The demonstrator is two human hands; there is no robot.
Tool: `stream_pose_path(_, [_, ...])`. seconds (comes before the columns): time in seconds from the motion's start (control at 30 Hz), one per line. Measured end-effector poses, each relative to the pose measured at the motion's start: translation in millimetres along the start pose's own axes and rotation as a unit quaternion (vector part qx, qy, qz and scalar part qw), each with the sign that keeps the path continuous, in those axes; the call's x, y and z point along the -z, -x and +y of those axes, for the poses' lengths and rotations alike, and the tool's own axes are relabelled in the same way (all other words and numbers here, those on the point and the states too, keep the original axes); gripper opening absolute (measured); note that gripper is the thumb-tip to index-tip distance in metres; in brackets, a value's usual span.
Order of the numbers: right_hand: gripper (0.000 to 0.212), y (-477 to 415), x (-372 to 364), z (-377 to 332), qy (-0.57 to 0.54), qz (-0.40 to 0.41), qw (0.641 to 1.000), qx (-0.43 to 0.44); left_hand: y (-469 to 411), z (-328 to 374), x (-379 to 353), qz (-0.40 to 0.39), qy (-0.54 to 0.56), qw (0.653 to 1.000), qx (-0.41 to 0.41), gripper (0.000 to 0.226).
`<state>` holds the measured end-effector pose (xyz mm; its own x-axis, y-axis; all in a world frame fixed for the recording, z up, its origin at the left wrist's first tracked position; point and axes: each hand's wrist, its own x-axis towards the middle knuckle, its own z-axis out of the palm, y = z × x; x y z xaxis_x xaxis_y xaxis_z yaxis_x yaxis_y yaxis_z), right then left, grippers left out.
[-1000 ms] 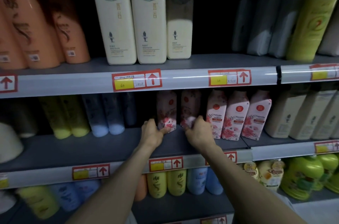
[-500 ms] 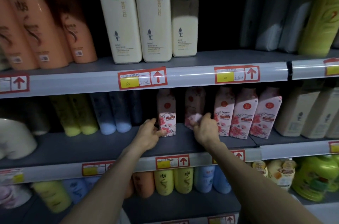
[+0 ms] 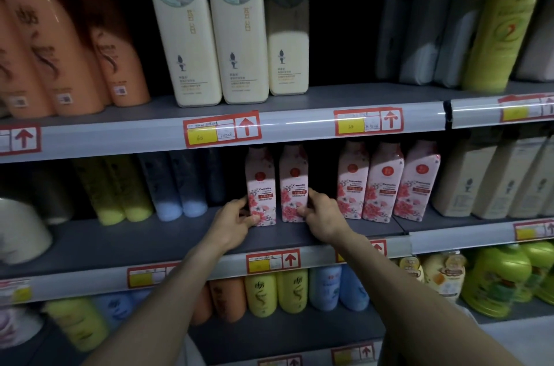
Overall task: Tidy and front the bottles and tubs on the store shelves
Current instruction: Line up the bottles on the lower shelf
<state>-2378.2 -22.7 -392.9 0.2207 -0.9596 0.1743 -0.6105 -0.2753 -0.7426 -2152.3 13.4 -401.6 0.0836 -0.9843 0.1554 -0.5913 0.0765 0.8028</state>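
Two pink floral Camellia bottles stand upright side by side on the middle shelf (image 3: 168,239). My left hand (image 3: 235,220) grips the lower left edge of the left pink bottle (image 3: 260,185). My right hand (image 3: 322,215) holds the lower right side of the right pink bottle (image 3: 293,182). Both labels face forward. Three more pink floral bottles (image 3: 386,182) stand in a row a gap to the right, nearer the shelf front.
Cream bottles (image 3: 209,44) and orange bottles (image 3: 60,44) fill the top shelf. Yellow (image 3: 120,194) and blue bottles (image 3: 177,185) stand left of my hands, beige bottles (image 3: 491,179) to the right. Lower shelf holds yellow, orange, blue and green bottles (image 3: 500,278).
The two pink bottles now stand close together with labels facing front, pulled forward. My hands have shifted from their bases to their outer sides.
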Motion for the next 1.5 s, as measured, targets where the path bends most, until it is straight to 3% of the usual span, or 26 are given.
stream_pose_path(0.83, [0.023,-20.6,-7.1,-8.4,0.005,-0.021,0.999,-0.041,-2.8,17.4,-7.3,0.013,-0.007,0.999,0.034,0.029])
stream_pose_path(1.07, [0.038,-6.5,19.9,-11.0,0.016,-0.025,0.997,-0.069,17.8,42.7,0.5,0.075,-0.174,0.977,0.093,0.033])
stream_pose_path(1.27, [0.028,23.1,71.3,3.3,0.059,0.018,0.995,-0.081,36.8,68.6,-22.0,0.037,-0.110,0.993,0.030,0.023])
stream_pose_path(1.4, [0.028,40.1,87.9,14.5,0.083,0.037,0.994,-0.054,30.5,72.9,-15.3,0.055,-0.097,0.990,0.087,0.023])
stream_pose_path(1.5, [0.037,43.3,100.8,24.9,0.096,0.064,0.989,-0.095,27.3,77.6,-15.7,0.033,-0.019,0.996,0.085,0.012])
